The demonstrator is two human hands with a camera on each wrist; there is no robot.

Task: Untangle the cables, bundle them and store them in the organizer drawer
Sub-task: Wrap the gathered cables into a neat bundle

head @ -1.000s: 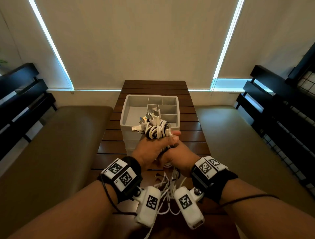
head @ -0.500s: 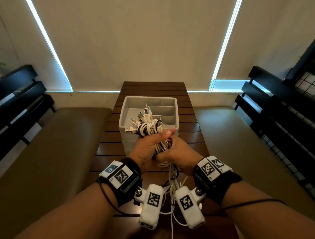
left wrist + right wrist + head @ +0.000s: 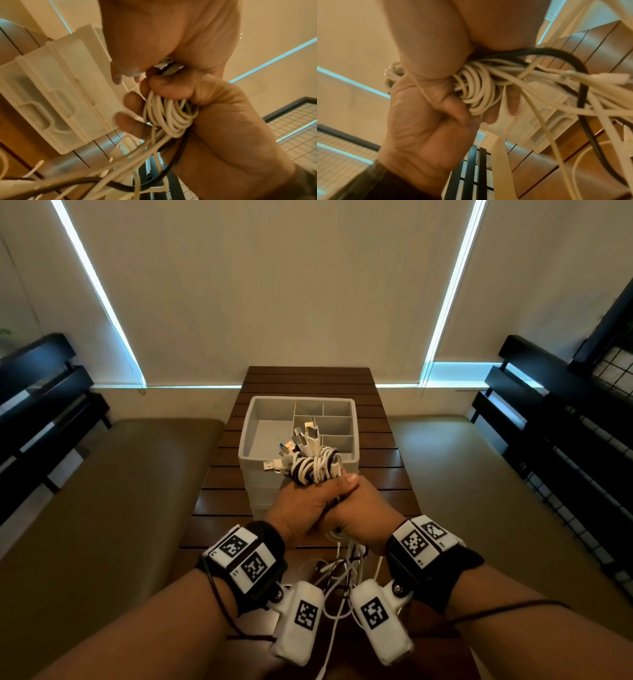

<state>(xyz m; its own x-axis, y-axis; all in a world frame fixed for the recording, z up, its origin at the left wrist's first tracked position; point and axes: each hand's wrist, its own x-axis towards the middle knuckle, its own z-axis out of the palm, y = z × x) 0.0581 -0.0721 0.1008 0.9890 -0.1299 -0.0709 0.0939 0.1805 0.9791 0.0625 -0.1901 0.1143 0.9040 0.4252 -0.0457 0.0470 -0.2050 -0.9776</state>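
A coiled bundle of white and black cables [image 3: 315,469] sticks up from my two hands, its plugs fanned out over the front rim of the white organizer drawer [image 3: 255,419]. My left hand [image 3: 305,501] grips the bundle from the left with the thumb across the top. My right hand [image 3: 363,508] grips it from the right, just below. In the left wrist view my left hand [image 3: 171,37] and right hand [image 3: 223,121] close round the white coil [image 3: 171,115]. Loose cable ends [image 3: 342,573] hang down between my wrists.
The organizer is the top tray of a white stack [image 3: 263,491] on a dark slatted wooden table [image 3: 222,498]. It has one large left compartment and several small right ones. Brown cushioned benches [image 3: 120,508] flank the table, with black rails [image 3: 565,422] beyond.
The bundle swung slightly left, then back toward the middle in front of the organizer. Both hands kept their grip throughout.
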